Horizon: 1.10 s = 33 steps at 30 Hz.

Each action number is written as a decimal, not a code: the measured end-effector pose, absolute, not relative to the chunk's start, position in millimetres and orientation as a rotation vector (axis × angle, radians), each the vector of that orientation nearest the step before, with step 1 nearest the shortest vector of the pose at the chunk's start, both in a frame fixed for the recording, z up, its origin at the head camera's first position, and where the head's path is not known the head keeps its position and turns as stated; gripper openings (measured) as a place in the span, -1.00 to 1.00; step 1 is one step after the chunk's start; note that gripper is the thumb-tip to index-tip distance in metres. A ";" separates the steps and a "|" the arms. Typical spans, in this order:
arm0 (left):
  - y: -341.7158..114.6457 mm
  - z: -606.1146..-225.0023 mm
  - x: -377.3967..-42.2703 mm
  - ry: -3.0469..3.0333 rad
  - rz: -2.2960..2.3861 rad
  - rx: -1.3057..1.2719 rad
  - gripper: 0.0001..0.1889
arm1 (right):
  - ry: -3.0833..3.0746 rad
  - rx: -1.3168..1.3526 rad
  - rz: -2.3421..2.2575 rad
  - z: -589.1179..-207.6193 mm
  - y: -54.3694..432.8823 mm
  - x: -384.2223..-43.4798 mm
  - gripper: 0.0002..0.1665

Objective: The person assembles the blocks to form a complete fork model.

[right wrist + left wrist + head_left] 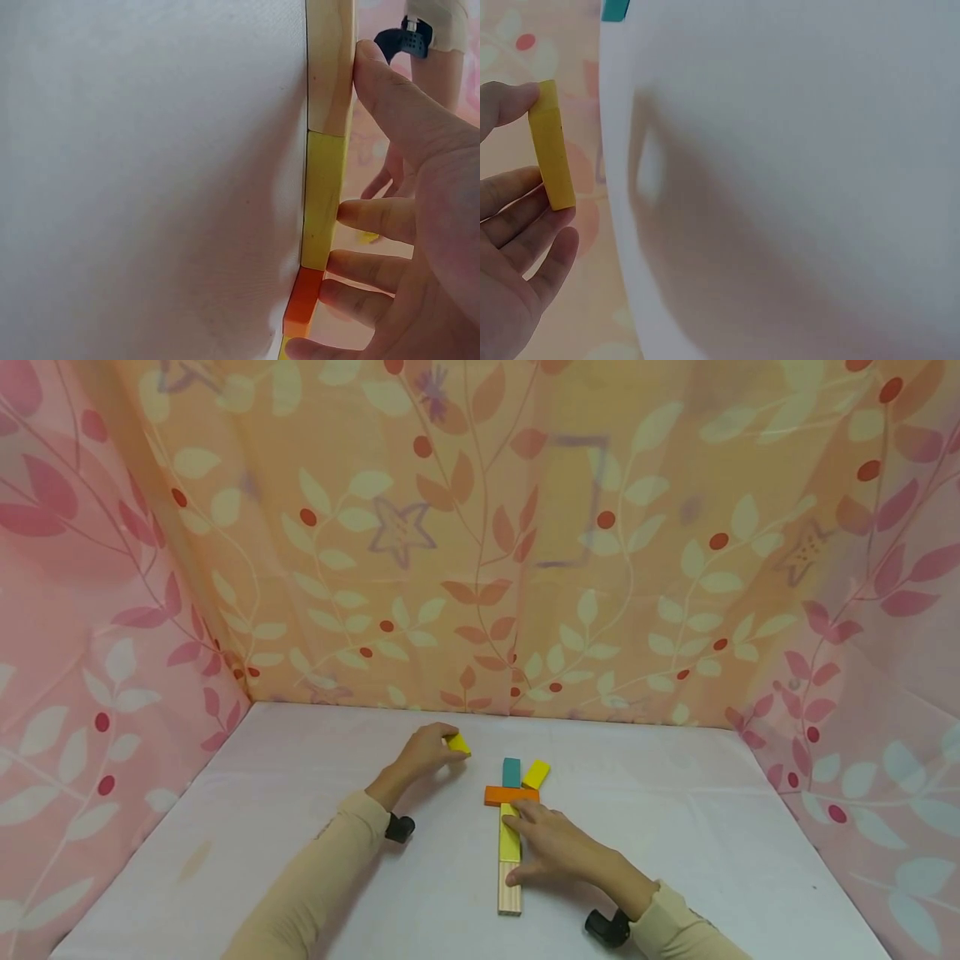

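My left hand (422, 757) pinches a small yellow block (553, 154) between thumb and fingertips, raised above the white table. In the head view that block (458, 745) is left of a row of flat blocks. The row holds a plain wooden block (509, 900) nearest me, a longer yellow-green block (509, 843), an orange block (493, 796) lying crosswise and a teal block (512, 771) beyond it. A second small yellow block (536, 774) lies slantwise beside the teal one. My right hand (562, 845) spreads over the row, its extended thumb and fingers touching the blocks.
A white cloth covers the table (300, 877). Floral curtains (480, 568) stand behind it and along both sides. Black wrist cameras (607, 928) are strapped at both sleeves.
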<state>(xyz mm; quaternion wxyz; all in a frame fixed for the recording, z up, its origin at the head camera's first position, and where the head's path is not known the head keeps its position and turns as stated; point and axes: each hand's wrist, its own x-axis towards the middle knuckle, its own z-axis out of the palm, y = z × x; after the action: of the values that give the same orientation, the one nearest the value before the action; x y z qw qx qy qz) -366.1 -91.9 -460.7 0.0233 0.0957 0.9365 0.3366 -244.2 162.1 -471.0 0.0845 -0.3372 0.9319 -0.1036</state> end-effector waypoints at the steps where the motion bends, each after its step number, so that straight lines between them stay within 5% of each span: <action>1: -89.3 -460.9 -365.7 2.893 1.042 0.294 -0.42 | 2.779 -1.006 -0.312 -471.3 162.3 -244.3 0.07; 33: -47.0 -481.3 -358.1 2.734 1.094 0.253 -0.37 | 2.783 -0.989 -0.302 -474.9 162.0 -247.0 0.08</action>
<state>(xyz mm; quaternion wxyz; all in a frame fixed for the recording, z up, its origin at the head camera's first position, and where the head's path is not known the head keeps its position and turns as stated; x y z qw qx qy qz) -358.1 -47.0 -481.3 0.0926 0.0851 0.9210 0.3686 -247.0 162.0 -474.9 0.0862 -0.3317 0.9339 -0.1014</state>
